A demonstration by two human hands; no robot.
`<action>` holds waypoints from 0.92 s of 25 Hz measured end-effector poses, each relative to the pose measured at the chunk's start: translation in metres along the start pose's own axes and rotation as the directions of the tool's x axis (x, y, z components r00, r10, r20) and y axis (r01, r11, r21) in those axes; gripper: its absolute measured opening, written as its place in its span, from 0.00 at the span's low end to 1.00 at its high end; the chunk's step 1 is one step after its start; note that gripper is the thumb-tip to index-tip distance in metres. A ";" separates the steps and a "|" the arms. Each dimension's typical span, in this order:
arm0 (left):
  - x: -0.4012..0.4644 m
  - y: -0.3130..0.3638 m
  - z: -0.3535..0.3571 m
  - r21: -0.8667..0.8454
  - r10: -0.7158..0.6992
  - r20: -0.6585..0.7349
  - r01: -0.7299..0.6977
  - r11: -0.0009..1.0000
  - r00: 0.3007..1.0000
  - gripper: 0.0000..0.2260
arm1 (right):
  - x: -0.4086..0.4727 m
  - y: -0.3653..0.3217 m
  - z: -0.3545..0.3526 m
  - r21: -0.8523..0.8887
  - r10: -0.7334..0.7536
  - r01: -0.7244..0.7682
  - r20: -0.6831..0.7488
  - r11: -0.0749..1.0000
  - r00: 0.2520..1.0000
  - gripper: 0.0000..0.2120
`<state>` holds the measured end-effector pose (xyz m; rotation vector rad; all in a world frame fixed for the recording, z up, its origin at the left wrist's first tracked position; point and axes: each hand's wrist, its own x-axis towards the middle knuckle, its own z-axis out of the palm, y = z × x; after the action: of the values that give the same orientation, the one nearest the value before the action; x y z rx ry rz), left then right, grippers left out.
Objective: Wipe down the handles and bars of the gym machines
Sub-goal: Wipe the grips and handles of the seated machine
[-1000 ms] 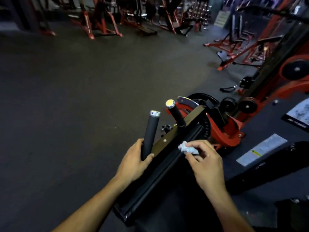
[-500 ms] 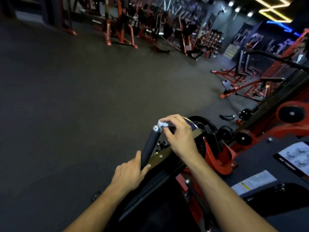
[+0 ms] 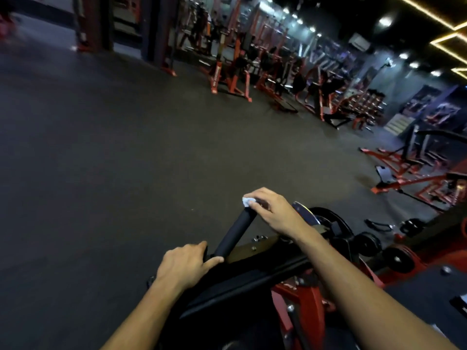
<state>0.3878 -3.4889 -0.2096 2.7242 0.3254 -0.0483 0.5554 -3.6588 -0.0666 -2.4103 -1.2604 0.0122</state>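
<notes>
Right hand pinches the wipe atop the handle, which slants down-left toward the left hand gripping its base.

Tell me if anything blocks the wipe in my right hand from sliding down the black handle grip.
Only your own left hand, which grips the base of the black handle grip. The right hand presses the white wipe on its top end; the grip's length between the hands is bare.
</notes>
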 end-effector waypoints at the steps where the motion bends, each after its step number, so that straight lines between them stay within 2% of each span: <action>1: 0.001 0.000 0.001 0.003 -0.010 -0.015 0.010 1.000 1.000 0.30 | 0.002 0.005 -0.003 -0.049 -0.086 0.087 0.027 0.995 0.996 0.10; 3: 0.003 0.001 -0.001 -0.006 -0.005 -0.011 0.005 1.000 1.000 0.29 | 0.007 0.010 -0.007 -0.154 -0.242 0.250 0.068 0.956 0.968 0.09; 5: 0.003 0.004 -0.003 0.007 -0.008 -0.009 0.008 1.000 1.000 0.28 | 0.005 0.013 -0.006 -0.266 -0.398 0.396 0.048 0.879 0.916 0.06; 7: -0.002 0.009 -0.003 0.060 -0.032 -0.060 0.036 0.998 0.998 0.27 | -0.001 0.011 -0.008 -0.363 -0.479 0.453 0.021 0.814 0.878 0.06; 10: -0.018 0.024 0.009 0.126 -0.084 -0.141 0.103 0.987 0.986 0.27 | 0.002 0.019 0.005 -0.416 -0.464 0.430 0.022 0.801 0.886 0.06; 13: -0.023 0.028 0.019 0.154 -0.078 -0.259 0.121 0.981 0.963 0.27 | 0.015 0.023 0.023 -0.407 -0.392 0.376 0.046 0.833 0.919 0.14; 16: -0.021 0.023 0.020 0.195 -0.101 -0.270 0.157 0.968 0.958 0.29 | -0.001 0.018 0.018 -0.478 -0.369 0.333 0.020 0.813 0.929 0.17; 18: -0.021 0.023 0.022 0.197 -0.090 -0.261 0.144 0.970 0.961 0.30 | -0.011 0.012 0.020 -0.505 -0.388 0.318 -0.037 0.803 0.921 0.14; 21: -0.021 0.023 0.019 0.182 -0.088 -0.242 0.134 0.974 0.966 0.29 | -0.020 0.017 0.038 -0.487 -0.378 0.312 -0.041 0.816 0.925 0.06; 23: -0.022 0.022 0.017 0.167 -0.104 -0.220 0.142 0.976 0.970 0.28 | -0.028 0.017 0.042 -0.457 -0.328 0.219 -0.175 0.862 0.928 0.05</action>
<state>0.3721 -3.5194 -0.2149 2.8917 0.5779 0.1859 0.5439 -3.6749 -0.1161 -2.4458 -1.6051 -0.7029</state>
